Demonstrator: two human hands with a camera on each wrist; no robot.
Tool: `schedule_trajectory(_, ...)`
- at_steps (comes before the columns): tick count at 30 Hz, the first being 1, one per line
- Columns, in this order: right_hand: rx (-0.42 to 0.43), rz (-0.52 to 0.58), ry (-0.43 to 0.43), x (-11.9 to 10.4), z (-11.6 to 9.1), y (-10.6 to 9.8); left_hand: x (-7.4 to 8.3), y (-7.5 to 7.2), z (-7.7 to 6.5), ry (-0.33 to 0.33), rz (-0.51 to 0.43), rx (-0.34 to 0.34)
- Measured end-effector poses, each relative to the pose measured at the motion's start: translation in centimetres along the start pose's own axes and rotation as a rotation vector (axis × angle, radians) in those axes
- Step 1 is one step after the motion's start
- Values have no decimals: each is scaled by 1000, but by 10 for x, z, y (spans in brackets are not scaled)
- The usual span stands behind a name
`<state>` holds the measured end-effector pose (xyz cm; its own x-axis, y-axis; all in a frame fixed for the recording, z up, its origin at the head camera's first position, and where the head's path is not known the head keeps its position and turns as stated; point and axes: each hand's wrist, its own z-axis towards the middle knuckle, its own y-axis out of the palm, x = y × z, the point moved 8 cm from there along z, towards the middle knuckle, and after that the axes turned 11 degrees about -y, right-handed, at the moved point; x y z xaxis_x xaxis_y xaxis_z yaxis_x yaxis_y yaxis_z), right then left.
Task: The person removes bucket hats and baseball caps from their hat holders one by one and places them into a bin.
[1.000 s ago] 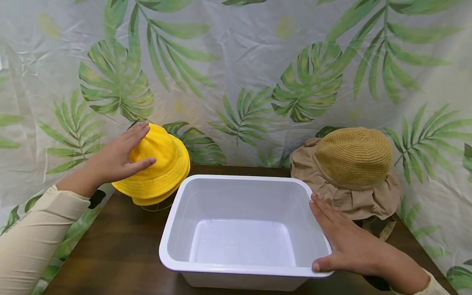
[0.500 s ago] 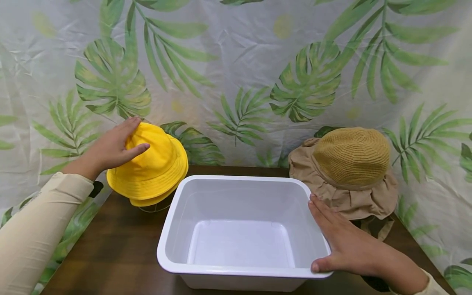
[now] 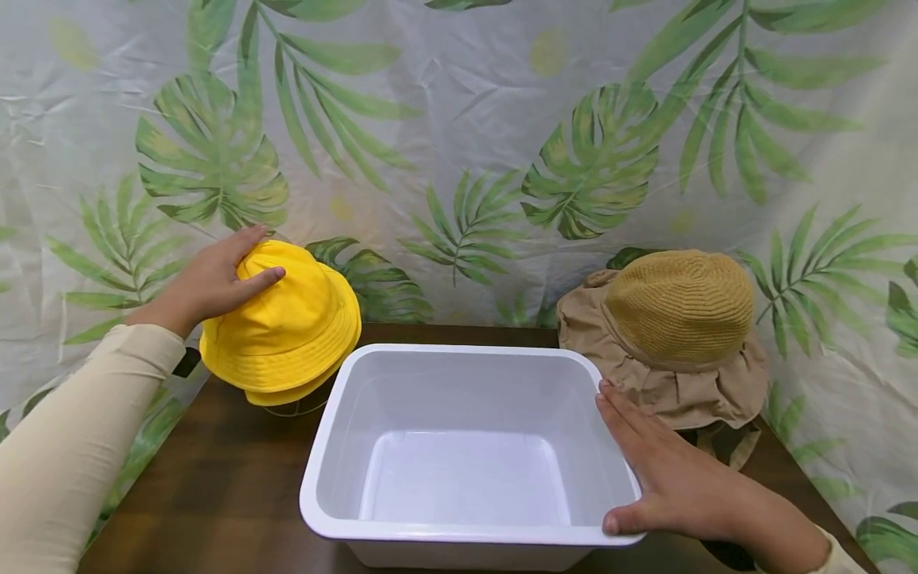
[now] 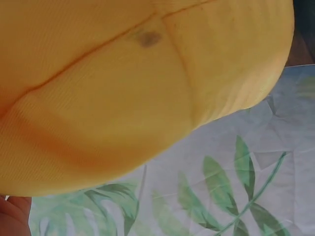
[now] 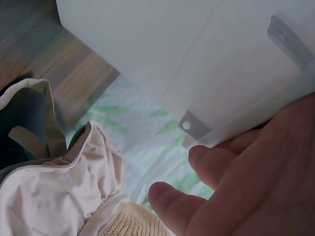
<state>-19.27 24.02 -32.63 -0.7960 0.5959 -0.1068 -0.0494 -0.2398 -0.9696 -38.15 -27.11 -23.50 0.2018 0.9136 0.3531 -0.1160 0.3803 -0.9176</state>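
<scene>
Table point(image 3: 208, 454): dark wood, leafy cloth point(image 3: 466, 143) behind its far edge. White tub point(image 3: 466, 391) mid-table, between the hats; worth keeping it square and still, with light downward pressure on the rim, no sideways shove. Tan hat point(image 3: 681, 311), far right corner of table, ruffled brim just beside the tub; right knuckles should probably stay clear of it. Yellow hat point(image 3: 287, 319), far left corner, crown up. Second yellow edge under its brim, can't tell if that's another hat. Looks soft, so better to take a good fold of crown between thumb and fingers than press the top flat. Thin cord point(image 3: 294, 412) below could snag if dragged.

Right hand point(image 3: 663, 470): no clench, fingers extended along the tub's right rim, thumb on its near right corner. Left hand point(image 3: 211, 283): index finger and thumb straight against the yellow crown, no firm grasp visible; other fingers mostly hidden.

Versus a second ago: whole view slid slightly left, likely the head turning. Tub and tan hat otherwise unchanged. Yellow hat same corner. Right hand same rim spot. Left hand sits higher on the crown, thumb up nearer the top, more yellow front showing.
</scene>
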Motion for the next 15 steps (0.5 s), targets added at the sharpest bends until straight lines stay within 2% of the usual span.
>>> schedule_trajectory(10, -11, 17, 3, -1, 0, -1, -10, 2, 2, -63, -32, 10)
schedule_trajectory(15, -15, 37, 6, -1, 0, -1, -17, 4, 2, -108, -72, -9)
